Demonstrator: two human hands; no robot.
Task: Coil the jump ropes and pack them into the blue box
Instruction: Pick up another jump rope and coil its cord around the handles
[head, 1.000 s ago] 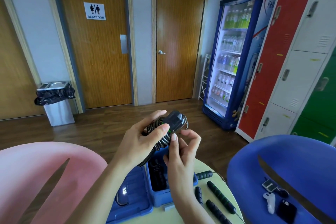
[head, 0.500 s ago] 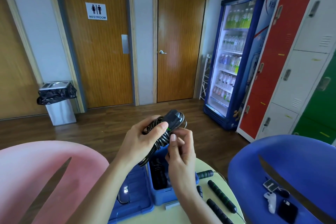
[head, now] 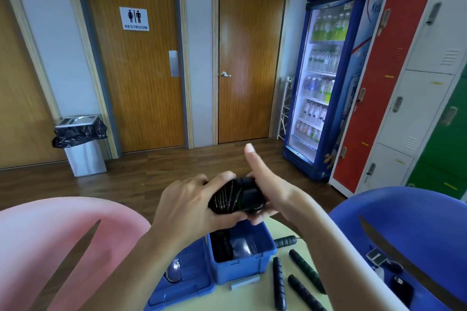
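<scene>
Left hand (head: 187, 207) and right hand (head: 275, 192) tight around the coiled jump rope (head: 236, 197), above the blue box (head: 240, 270).

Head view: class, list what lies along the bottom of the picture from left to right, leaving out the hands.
Pink chair → open box lid → blue box → loose rope handles → blue chair.

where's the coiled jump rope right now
In the head view the coiled jump rope is centre frame, held between left hand and right hand, above the open blue box.
</scene>
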